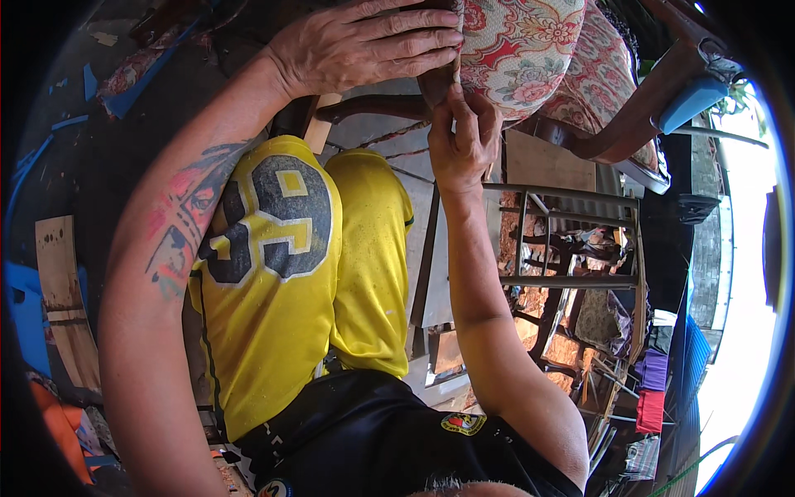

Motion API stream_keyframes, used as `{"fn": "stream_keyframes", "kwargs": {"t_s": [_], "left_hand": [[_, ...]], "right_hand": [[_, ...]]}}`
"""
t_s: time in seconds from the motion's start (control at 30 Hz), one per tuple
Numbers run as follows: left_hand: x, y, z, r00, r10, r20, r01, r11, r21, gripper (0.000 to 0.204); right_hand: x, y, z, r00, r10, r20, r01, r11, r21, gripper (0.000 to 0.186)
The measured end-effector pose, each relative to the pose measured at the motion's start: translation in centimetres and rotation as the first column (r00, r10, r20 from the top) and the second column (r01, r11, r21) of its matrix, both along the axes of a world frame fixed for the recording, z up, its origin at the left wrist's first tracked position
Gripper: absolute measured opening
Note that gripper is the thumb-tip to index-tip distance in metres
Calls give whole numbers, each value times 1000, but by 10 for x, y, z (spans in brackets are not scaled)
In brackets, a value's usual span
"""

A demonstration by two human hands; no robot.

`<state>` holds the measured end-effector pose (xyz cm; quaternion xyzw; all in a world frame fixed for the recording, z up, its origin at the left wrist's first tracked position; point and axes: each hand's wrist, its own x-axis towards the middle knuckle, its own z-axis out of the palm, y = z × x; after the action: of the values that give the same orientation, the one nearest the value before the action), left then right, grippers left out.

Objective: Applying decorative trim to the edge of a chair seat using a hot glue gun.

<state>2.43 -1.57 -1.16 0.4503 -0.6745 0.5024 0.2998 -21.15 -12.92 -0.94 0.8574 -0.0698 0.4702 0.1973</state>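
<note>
An upholstered chair seat with red and beige floral fabric is at the top, set against dark wood. My left hand lies across the brown wooden frame, its fingers stretched flat and their tips by the fabric's edge. Along that edge runs a thin pale trim strip. Just below, my right hand pinches the strip's lower end between thumb and fingers, close to the wood corner. What lies under the left palm is hidden. A curved dark wooden leg extends beneath the hands.
More floral upholstery and a wooden chair arm with a blue piece stand at the upper right. A metal frame is right of my forearm. Wooden boards and blue scraps lie at the left.
</note>
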Motion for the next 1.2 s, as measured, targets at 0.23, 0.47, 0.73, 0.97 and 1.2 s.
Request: {"fn": "stream_keyframes", "kwargs": {"t_s": [0.23,0.47,0.73,0.97,1.2], "left_hand": [[1,0,3,1000,1,17,-1,1000,7,40],[0,-1,-1,999,35,20,-34,999,-23,41],[-4,-2,-2,998,59,2,-58,997,-47,41],[-4,-3,-4,999,37,-26,-37,999,-13,43],[-6,-6,-6,1000,25,-19,-26,999,-36,43]], "right_hand": [[2,1,2,1000,5,-13,-5,1000,6,43],[3,0,2,1000,8,-20,-8,1000,-8,46],[2,-1,2,999,8,-36,-8,1000,-14,47],[2,-4,1,999,12,-37,-13,999,-30,43],[-1,-6,3,999,6,-49,-9,998,-57,44]]}}
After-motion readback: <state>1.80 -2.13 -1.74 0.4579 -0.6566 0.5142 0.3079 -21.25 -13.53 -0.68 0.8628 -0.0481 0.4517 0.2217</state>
